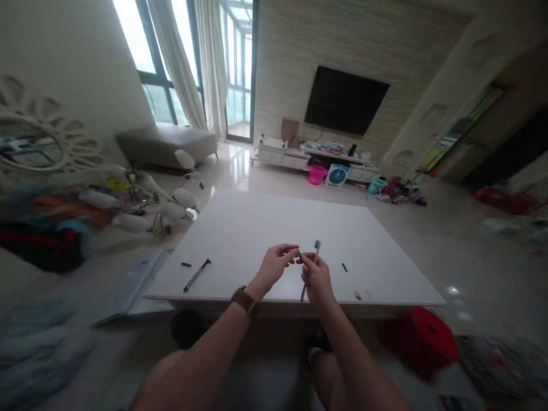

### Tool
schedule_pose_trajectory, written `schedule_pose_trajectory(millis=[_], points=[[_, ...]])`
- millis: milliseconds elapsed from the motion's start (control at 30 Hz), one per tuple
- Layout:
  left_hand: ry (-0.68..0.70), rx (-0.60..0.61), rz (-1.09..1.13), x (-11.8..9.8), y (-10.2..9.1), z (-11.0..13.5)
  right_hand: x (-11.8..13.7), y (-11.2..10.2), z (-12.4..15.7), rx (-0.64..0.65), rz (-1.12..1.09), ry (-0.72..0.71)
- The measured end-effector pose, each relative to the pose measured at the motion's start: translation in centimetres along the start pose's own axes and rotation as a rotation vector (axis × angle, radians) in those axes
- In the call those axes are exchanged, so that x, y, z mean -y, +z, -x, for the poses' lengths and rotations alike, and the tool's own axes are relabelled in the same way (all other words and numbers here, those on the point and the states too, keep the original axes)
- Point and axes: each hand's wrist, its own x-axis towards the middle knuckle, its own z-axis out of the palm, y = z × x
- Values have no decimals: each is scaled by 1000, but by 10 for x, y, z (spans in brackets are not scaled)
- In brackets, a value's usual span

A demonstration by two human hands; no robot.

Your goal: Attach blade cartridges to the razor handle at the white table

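Observation:
Over the front part of the white table, my two hands meet at the fingertips. My left hand, with a watch on its wrist, is closed in a pinch on a small dark green piece. My right hand is closed around a thin toothbrush, bristle end up, its handle slanting down below the fingers. Its fingertips also reach the green piece, whose exact kind is too small to make out. A similar dark green stick lies right of my right hand.
Left on the table lie a long grey-black tool and a short black piece. A small tan item is near the front edge. A red stool stands below at right; a white lamp fixture sits beyond the left edge.

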Motion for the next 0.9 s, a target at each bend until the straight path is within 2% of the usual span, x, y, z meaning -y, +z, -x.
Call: schedule_pose_trajectory(millis=[133,333,433,567,733,900], points=[[-25,4,-7,-2,-2,-4,4,-1,-2,5,27,-19],[-29,-30,49,-7,-8,2,5,2,2,1,-69,-93],[-6,-35,24,-9,-12,4,1,0,1,-5,-22,-122],[29,-23,-68,-11,-23,4,-5,-2,6,-18,251,-264],[34,-1,-208,-12,-41,7,-9,9,21,67,715,-585],[50,33,-346,-15,-54,9,-5,25,26,165,847,-790]])
